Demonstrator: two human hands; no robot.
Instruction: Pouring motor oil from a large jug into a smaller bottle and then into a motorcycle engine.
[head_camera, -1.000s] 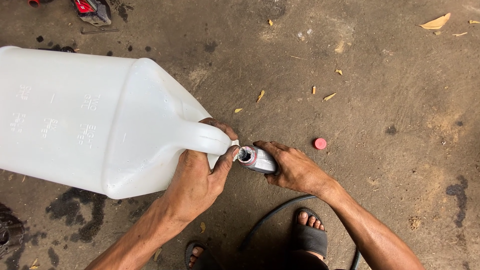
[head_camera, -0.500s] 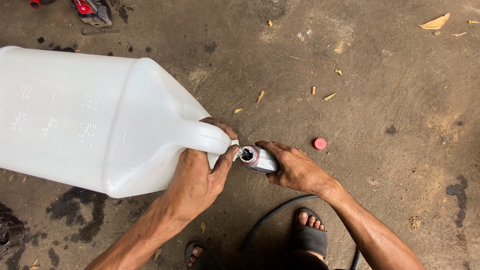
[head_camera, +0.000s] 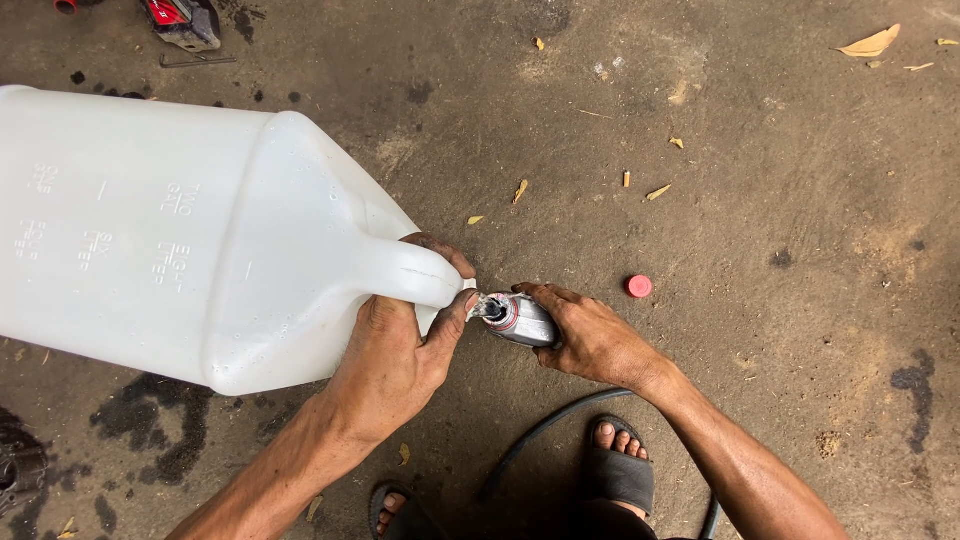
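White plastic jug (head_camera: 190, 240) tilts in our left hand (head_camera: 395, 350), fingers clenched round its handle; our right hand (head_camera: 590, 335) grasps a small grey bottle (head_camera: 520, 318).

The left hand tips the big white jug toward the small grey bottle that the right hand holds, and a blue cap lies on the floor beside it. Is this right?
Not quite: the cap is red, as the head view shows. The rest holds.

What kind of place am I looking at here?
Probably a workshop or garage floor: stained bare concrete, a black hose, and the left hand tipping a big white jug toward a small bottle.
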